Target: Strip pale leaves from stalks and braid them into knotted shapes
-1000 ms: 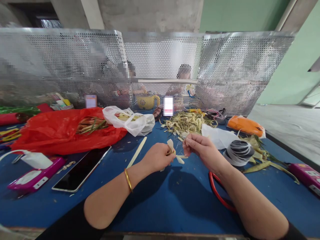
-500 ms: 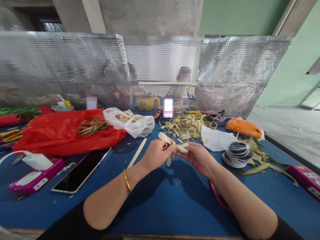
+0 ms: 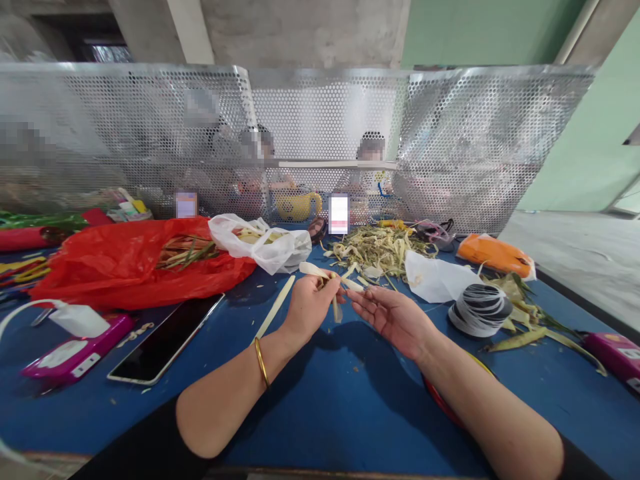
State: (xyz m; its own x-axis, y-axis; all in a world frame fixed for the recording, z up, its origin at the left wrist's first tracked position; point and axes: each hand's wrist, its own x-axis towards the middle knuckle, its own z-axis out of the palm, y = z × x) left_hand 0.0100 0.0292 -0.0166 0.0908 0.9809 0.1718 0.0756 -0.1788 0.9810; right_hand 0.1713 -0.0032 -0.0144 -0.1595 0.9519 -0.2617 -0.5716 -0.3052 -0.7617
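Note:
Pale dried plant strips, like corn husk, are pinched between the thumb and curled fingers of my left hand, which wears a gold bangle at the wrist. Several strip ends fan out around the fingertips, and one hangs down below them. Just right of this bundle, my right hand is turned partly palm up with its fingers apart. Its thumb and fingertips are close to the end of one strip; whether they touch it is hard to tell. A long loose strip lies on the blue table beside my left hand.
A heap of husk shreds lies ahead, with a white bag and red bag to its left. A phone and purple power strip lie left. A thread spool sits right. Perforated metal panels stand behind.
My right fingers have loosened and spread from the strip they pinched. The strips in my left hand have swung and fan out differently. The view has shifted slightly.

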